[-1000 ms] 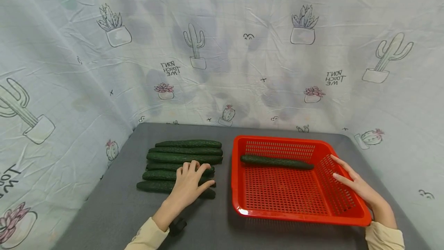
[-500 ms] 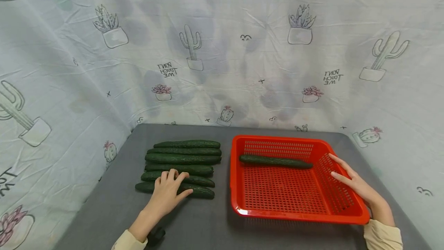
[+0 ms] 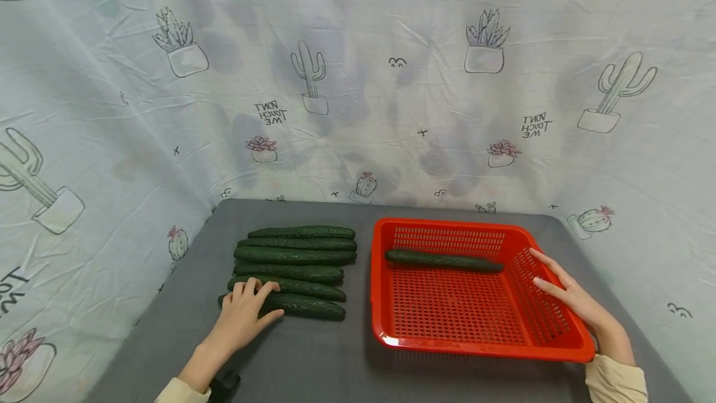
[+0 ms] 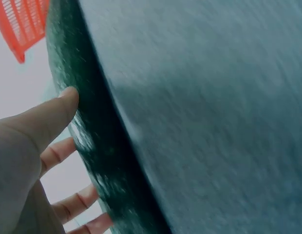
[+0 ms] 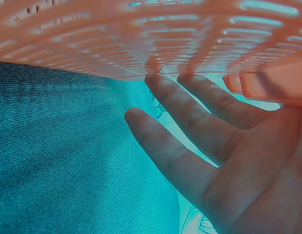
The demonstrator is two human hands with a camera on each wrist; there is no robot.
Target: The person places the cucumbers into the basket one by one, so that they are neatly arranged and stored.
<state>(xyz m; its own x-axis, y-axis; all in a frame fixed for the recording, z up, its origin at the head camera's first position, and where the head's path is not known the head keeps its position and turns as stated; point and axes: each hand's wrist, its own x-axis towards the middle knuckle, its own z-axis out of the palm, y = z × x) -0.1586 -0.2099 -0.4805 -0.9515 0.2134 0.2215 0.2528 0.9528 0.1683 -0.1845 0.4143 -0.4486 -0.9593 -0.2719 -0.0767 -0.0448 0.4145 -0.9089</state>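
Several dark green cucumbers lie side by side on the left of the table. My left hand [image 3: 240,313] is over the left part of the nearest cucumber [image 3: 313,307], fingers spread across it and thumb on the near side. The left wrist view has the thumb and fingertips along one edge of that cucumber [image 4: 87,107], without a firm grip showing. My right hand [image 3: 582,303] holds the right side of a red plastic basket [image 3: 475,351], thumb and a finger inside the rim. In the right wrist view, three fingers extend beneath the perforated basket [image 5: 112,44].
One cucumber [image 3: 444,260] lies inside the basket along its far side. The grey table [image 3: 313,365] is enclosed by a hanging pale curtain [image 3: 363,98] with cactus prints behind and at both sides. A small black object [image 3: 225,384] shows beside my left wrist.
My left hand has moved left and slightly nearer along the front cucumbers, uncovering their right ends. The cucumbers stay in place. My right hand and the basket have hardly moved.
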